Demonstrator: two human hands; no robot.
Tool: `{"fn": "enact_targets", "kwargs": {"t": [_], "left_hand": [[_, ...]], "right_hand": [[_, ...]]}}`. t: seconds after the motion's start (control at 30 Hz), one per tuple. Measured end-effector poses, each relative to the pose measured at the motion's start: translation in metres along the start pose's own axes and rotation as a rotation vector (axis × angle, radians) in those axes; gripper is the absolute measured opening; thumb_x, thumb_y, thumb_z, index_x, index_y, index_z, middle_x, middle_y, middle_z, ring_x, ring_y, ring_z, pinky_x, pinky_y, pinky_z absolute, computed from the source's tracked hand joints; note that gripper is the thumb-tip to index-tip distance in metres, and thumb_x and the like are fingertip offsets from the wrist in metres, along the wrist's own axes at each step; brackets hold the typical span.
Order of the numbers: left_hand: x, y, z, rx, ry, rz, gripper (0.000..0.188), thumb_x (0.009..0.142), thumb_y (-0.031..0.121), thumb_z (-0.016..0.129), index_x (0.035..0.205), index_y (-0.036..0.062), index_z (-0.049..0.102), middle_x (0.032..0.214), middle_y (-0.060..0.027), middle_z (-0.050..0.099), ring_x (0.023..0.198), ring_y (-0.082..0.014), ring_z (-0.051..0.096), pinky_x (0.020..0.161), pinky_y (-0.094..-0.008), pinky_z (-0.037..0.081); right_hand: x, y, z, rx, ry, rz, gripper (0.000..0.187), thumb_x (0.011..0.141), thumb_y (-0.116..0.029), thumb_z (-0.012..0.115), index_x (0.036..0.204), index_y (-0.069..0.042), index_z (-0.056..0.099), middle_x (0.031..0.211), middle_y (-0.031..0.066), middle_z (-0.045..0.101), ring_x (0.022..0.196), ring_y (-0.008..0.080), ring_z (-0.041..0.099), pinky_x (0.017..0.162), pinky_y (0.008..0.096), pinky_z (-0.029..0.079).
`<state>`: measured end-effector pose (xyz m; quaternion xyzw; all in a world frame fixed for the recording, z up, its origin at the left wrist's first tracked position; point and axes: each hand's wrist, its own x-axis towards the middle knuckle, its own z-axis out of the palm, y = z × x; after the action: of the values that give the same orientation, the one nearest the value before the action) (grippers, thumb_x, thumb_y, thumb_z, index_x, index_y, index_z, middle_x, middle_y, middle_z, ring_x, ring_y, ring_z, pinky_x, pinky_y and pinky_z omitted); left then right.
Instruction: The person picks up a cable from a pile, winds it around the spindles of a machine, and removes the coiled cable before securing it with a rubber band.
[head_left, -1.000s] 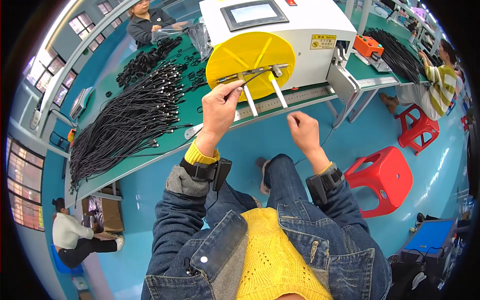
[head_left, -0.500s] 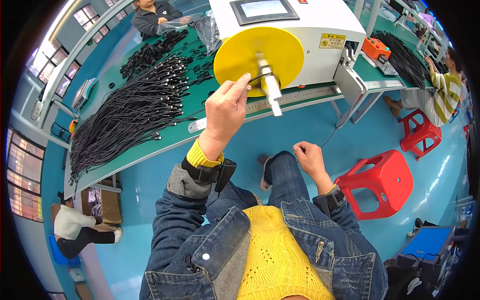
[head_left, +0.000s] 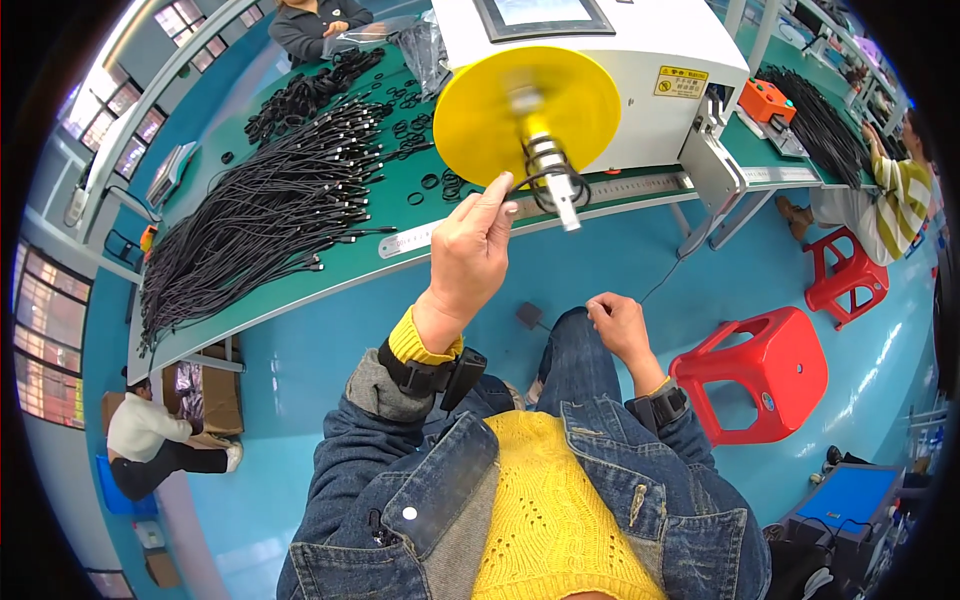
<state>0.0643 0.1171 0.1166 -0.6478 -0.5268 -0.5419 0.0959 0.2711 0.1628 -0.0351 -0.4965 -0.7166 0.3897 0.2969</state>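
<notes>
- A blue floor (head_left: 300, 430) runs below the green bench (head_left: 400, 212), whose pale front edge slants up from lower left toward the white machine (head_left: 650, 120).
- On the bench's left, a heap of black cables (head_left: 270, 200) reaches close to that edge; black rings (head_left: 410, 130) lie scattered beyond its tips.
- A metal ruler (head_left: 405, 242) lies along the front edge, left of the machine's yellow disc (head_left: 480, 110).
- Two rods (head_left: 563, 205) jut from the disc past the bench edge, blurred toward their base; a black cable (head_left: 550, 175) loops around them.
- The left hand (head_left: 468, 255) is just beside the rods, thumb and forefinger pinched together on the cable, with little room between fingertips and loops.
- The right hand (head_left: 620, 322) is well apart from the rods, above the person's thigh, fingers curled in; I cannot tell whether it holds anything.
- Floor shows between the bench edge and the right hand, leaving a gap there.
- A red stool (head_left: 780, 360) bounds the right side, near the right forearm; a second red stool (head_left: 845, 275) stands farther off.
</notes>
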Motion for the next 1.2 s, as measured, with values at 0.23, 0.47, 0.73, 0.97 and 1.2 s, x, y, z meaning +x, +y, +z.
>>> {"fn": "enact_targets", "kwargs": {"t": [0.23, 0.47, 0.73, 0.97, 1.2], "left_hand": [[0.015, 0.013, 0.006, 0.085, -0.071, 0.119, 0.025, 0.077, -0.001, 0.059, 0.101, -0.0018, 0.059, 0.072, -0.0107, 0.054, 0.06, -0.0222, 0.052, 0.053, -0.0294, 0.043], [0.026, 0.034, 0.02, 0.41, -0.056, 0.37, 0.029, 0.069, 0.008, 0.065, 0.098, 0.0028, 0.059, 0.073, -0.0059, 0.048, 0.066, -0.0223, 0.05, 0.056, -0.0329, 0.038], [0.018, 0.036, 0.022, 0.483, -0.004, 0.361, 0.024, 0.068, 0.013, 0.067, 0.089, 0.0066, 0.059, 0.075, -0.0037, 0.045, 0.067, -0.0209, 0.045, 0.058, -0.0342, 0.032], [0.021, 0.026, 0.026, 0.427, 0.045, 0.271, 0.016, 0.07, 0.01, 0.065, 0.085, 0.0061, 0.058, 0.077, -0.0063, 0.046, 0.071, -0.0236, 0.045, 0.064, -0.036, 0.035], [0.028, 0.018, 0.027, 0.261, -0.162, 0.183, 0.032, 0.079, 0.004, 0.052, 0.109, -0.0047, 0.044, 0.118, -0.0291, 0.038, 0.11, -0.0428, 0.038, 0.095, -0.0433, 0.032]], "right_hand": [[0.007, -0.016, -0.008, 0.06, 0.02, -0.054, 0.02, 0.08, -0.016, 0.055, 0.077, 0.002, 0.062, 0.06, 0.0036, 0.059, 0.053, 0.0092, 0.055, 0.051, 0.0246, 0.043], [0.025, -0.114, -0.042, 0.298, 0.312, -0.429, 0.009, 0.079, -0.007, 0.061, 0.081, 0.002, 0.06, 0.062, 0.0025, 0.058, 0.054, 0.0065, 0.052, 0.05, 0.0204, 0.041], [0.043, -0.132, -0.045, 0.357, 0.236, -0.484, 0.01, 0.077, -0.006, 0.065, 0.081, 0.001, 0.06, 0.062, -0.001, 0.056, 0.054, 0.004, 0.048, 0.049, 0.0189, 0.04], [0.05, -0.133, -0.052, 0.473, 0.102, -0.373, 0.017, 0.074, -0.007, 0.069, 0.085, 0.001, 0.059, 0.068, -0.0002, 0.057, 0.058, 0.0045, 0.049, 0.051, 0.0184, 0.041], [0.081, -0.122, -0.057, 0.531, 0.011, -0.417, 0.06, 0.068, -0.009, 0.073, 0.119, 0.003, 0.045, 0.106, 0.0119, 0.054, 0.092, 0.0145, 0.055, 0.071, 0.0239, 0.048]]}}
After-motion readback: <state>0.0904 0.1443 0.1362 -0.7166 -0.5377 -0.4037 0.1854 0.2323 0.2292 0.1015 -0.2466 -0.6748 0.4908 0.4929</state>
